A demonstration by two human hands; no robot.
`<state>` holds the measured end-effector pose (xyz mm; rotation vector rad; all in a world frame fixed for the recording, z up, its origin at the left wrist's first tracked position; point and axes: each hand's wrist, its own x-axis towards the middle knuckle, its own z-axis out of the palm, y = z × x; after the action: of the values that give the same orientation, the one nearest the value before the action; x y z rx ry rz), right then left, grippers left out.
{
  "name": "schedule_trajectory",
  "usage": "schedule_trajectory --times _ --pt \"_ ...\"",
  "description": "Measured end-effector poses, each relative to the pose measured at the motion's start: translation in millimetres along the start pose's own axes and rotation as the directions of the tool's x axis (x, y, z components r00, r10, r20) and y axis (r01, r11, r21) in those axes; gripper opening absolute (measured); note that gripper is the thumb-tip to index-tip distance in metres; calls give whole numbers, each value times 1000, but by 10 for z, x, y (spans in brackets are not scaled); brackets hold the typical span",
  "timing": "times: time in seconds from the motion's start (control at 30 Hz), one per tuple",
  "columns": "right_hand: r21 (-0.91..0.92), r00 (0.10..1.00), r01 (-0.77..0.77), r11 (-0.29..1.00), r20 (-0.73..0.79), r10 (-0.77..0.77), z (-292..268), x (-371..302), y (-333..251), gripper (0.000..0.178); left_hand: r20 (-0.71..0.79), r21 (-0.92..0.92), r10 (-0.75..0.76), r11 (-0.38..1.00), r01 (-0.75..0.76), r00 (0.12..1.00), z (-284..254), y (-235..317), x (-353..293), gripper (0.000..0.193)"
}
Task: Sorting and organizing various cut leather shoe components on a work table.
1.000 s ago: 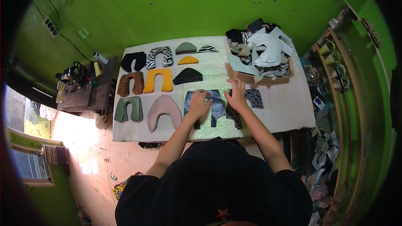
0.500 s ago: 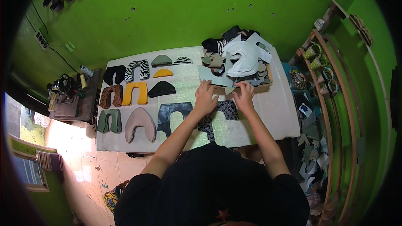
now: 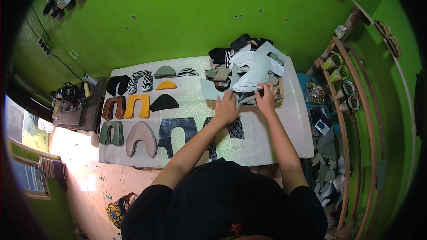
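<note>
A shallow box (image 3: pixel 279 93) at the back right of the table overflows with cut material pieces. On top of it lies a stack of white arch-shaped pieces (image 3: pixel 259 64). My right hand (image 3: pixel 267 98) has its thumb and fingers closed at the near edge of that stack. To its left, my left hand (image 3: pixel 227 108) reaches over the box's front edge with its fingers stretched out, their tips among the pieces. Beside it, a pale grey sheet (image 3: pixel 211 90) sticks out past the box. Near my left forearm lie a dark arch-shaped piece (image 3: pixel 165 138) and a black patterned piece (image 3: pixel 236 129).
Sorted stacks of arches and half-moons, among them yellow arches (image 3: pixel 136 103) and pink arches (image 3: pixel 138 138), cover the table's left side. A sewing machine (image 3: pixel 69 95) stands farther left. At right are a wooden rack (image 3: pixel 340 120) with sandals and a heap of scraps (image 3: pixel 327 164).
Both hands have shifted right along the box's front. The right one has moved up to the white stack's edge; the left has left the pale grey sheet's near edge. The view has tilted slightly.
</note>
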<state>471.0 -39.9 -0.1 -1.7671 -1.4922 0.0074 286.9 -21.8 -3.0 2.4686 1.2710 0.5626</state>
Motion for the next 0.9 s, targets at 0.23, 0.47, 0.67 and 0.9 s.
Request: schedule_trajectory --times 0.23,0.47,0.67,0.9 --pt "-146 986 -169 975 -35 165 137 399 236 34 227 161 -120 983 84 967 88 -34 11 64" --pt "-276 851 -495 824 34 523 221 745 212 55 223 215 -135 973 87 965 157 -38 -44 66" --pt "-213 864 -491 845 6 504 256 810 231 58 222 178 -109 982 70 969 167 -36 -66 66" --pt "-209 854 -502 839 37 520 157 749 358 46 204 17 -154 988 153 967 76 24 7 62"
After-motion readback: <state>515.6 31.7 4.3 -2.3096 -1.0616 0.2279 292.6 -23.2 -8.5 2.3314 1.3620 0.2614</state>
